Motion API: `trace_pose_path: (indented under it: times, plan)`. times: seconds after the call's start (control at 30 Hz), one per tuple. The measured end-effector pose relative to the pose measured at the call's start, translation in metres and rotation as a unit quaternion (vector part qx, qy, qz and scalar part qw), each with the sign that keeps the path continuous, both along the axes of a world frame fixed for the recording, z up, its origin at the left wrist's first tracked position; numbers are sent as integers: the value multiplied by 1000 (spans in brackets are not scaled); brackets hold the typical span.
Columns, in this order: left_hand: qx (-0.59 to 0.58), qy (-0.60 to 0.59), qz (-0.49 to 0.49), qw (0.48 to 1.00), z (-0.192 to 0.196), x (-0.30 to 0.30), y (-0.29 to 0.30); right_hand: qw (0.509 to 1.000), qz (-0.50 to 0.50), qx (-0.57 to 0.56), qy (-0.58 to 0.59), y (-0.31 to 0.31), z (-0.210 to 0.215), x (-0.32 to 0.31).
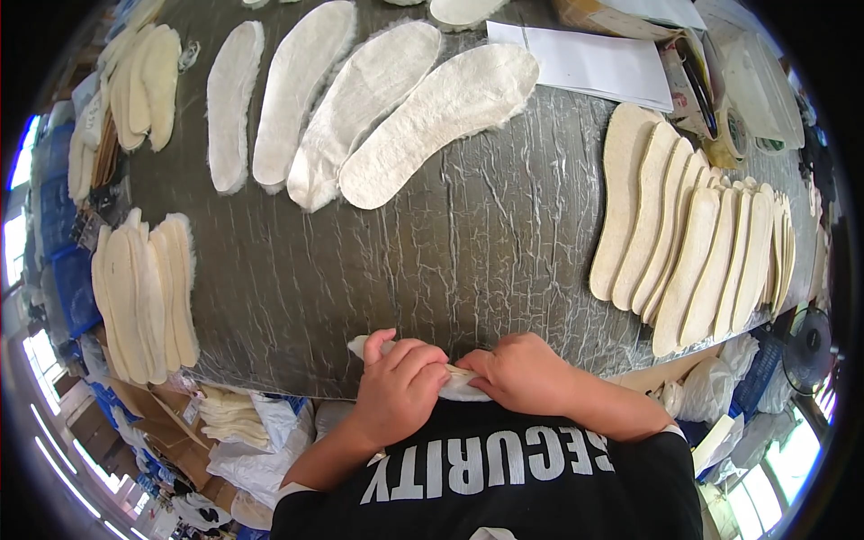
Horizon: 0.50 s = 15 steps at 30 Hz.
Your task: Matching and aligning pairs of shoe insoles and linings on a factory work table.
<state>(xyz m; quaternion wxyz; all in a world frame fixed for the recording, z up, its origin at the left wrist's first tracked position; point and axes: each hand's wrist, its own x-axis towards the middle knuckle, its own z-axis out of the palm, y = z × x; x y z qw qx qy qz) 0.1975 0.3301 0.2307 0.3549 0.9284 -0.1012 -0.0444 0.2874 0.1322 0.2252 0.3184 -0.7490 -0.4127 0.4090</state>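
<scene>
A white fleecy insole (463,390) is at the table's near edge, close against my body. My left hand (400,382) is closed on it, fingers curled over its middle, and one end pokes out beyond the fingers. On its other side my right hand (522,373) grips it, thumb and fingers pinching the edge beside the left fingertips. Both hands cover most of this insole. Ahead on the table, fleecy white insoles (441,126) lie fanned out in a row, some overlapping.
Overlapping rows of cream insoles (625,202) lie at the right. More insoles stand in a bunch (144,301) at the left and in a pile (148,85) at the far left. White paper (585,65) and a box of tools (693,85) are at the far right. Bags (711,387) hang below the table.
</scene>
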Motion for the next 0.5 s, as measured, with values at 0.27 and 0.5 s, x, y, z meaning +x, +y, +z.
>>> trace_pose_path:
  times: [0.27,0.5]
  plan:
    - [13,35,-23,999,9,12,19,999,4,8,-32,-2,3,1]
    - [-6,36,-14,999,6,12,13,999,9,21,-42,-1,0,1]
